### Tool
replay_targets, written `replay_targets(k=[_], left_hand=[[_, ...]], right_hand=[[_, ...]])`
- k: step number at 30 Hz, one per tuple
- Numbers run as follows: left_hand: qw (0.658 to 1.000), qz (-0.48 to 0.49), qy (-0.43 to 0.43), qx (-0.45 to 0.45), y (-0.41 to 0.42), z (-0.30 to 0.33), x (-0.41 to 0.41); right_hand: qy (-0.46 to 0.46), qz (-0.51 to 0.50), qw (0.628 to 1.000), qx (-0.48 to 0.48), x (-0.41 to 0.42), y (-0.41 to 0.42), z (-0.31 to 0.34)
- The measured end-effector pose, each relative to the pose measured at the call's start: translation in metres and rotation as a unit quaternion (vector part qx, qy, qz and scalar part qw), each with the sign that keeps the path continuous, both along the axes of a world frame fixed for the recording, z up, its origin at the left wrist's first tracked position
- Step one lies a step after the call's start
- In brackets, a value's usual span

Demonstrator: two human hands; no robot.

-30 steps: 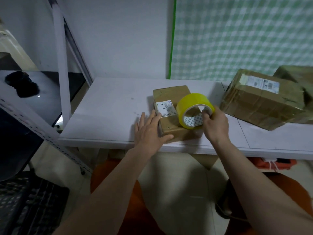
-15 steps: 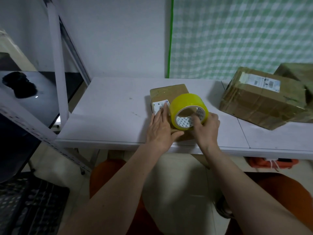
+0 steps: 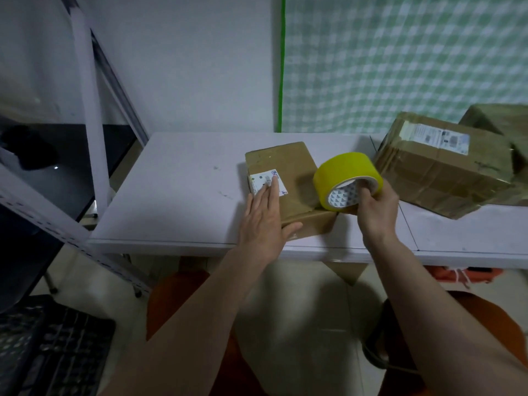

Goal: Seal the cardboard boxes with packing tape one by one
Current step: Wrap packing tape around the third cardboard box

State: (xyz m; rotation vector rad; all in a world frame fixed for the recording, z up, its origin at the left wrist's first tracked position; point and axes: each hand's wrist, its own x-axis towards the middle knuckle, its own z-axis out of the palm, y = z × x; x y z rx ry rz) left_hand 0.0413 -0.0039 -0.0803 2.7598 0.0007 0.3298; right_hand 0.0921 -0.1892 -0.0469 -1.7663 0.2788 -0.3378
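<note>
Both hands work at the near edge of the white worktop [image 3: 177, 172] in the head view. With its fingers straight, the left hand [image 3: 264, 221] lies flat on the small cardboard box [image 3: 288, 178], fingertips on the white shipping label [image 3: 267, 182] and thumb against the box's front face. Curled fingers of the right hand [image 3: 377, 207] grip the yellow roll of packing tape [image 3: 347, 178], one finger hooked inside its core, holding it at the box's right side. A stretch of tape runs from the roll down onto the box's near right corner. Farther right on the worktop sits a larger taped box [image 3: 440, 172] with its own label, and another box [image 3: 503, 124] lies behind it, touching.
</note>
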Motion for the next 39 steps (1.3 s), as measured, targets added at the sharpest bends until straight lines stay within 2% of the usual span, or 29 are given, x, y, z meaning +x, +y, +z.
replay_targets(k=[5,9,12,17,22,29,39], left_hand=[[0.998,0.014,-0.021,0.064,-0.013,0.011,0.011],[1.000,-0.013,0.009,-0.027,-0.026,0.018,0.029],[0.999,-0.015,-0.011,-0.032,-0.027,0.012,0.027],[0.999,-0.018,-0.048,0.015,-0.025,0.006,0.023],[0.998,-0.021,-0.037,0.042,-0.023,0.007,0.024],[0.997,-0.018,-0.010,0.074,-0.025,0.006,0.026],[0.996,-0.022,-0.014,0.091,-0.023,0.006,0.025]], right_hand=[[0.063,0.012,0.988,0.137,0.000,0.002,-0.006],[0.078,0.013,0.983,0.168,0.001,0.006,-0.006],[0.096,0.019,0.978,0.186,0.002,0.011,-0.008],[0.078,-0.003,0.987,0.137,0.009,0.010,-0.008],[0.051,0.022,0.997,0.053,0.023,0.001,0.000],[0.067,-0.027,0.995,0.074,0.026,-0.020,-0.009],[0.116,-0.027,0.988,0.097,0.032,-0.027,-0.027]])
